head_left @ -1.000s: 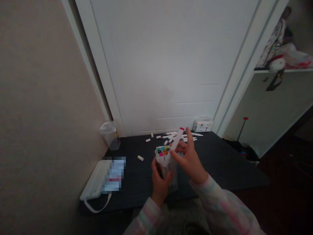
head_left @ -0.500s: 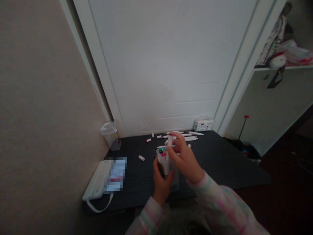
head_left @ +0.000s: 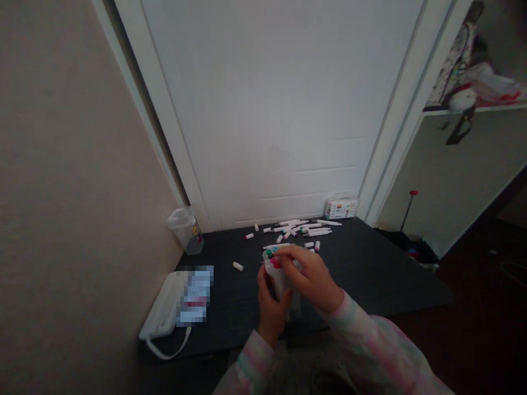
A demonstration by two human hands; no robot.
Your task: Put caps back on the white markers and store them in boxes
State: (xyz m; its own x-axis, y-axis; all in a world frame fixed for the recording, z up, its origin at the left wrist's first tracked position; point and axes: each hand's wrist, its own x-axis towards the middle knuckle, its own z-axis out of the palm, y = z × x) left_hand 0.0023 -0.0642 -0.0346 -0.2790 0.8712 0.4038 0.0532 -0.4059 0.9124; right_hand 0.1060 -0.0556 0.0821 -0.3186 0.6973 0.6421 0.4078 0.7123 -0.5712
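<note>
A clear plastic pen container [head_left: 281, 282] stands upright near the table's front edge, with my left hand [head_left: 270, 315] wrapped around its lower side. Green, blue and pink marker ends show at its mouth. Over that mouth, my right hand [head_left: 315, 277] has its fingertips closed on a red-ended marker [head_left: 275, 264], whose body is down inside the container. The fingers cover part of the opening. Behind the container, loose white markers [head_left: 319, 232] and several short caps [head_left: 317, 246] lie scattered. A yellow-ended cap [head_left: 237, 266] lies to the left.
At the back left stands another clear container [head_left: 187, 233]. A boxed marker set [head_left: 341, 207] leans near the door [head_left: 263, 109]. On the left of the dark table [head_left: 370, 274] are a white device with a cable [head_left: 160, 307] and a blurred-out packet [head_left: 195, 296].
My right hand has lowered the white, red-ended marker into the container. My left hand keeps its hold on the container. More loose caps show behind my right hand.
</note>
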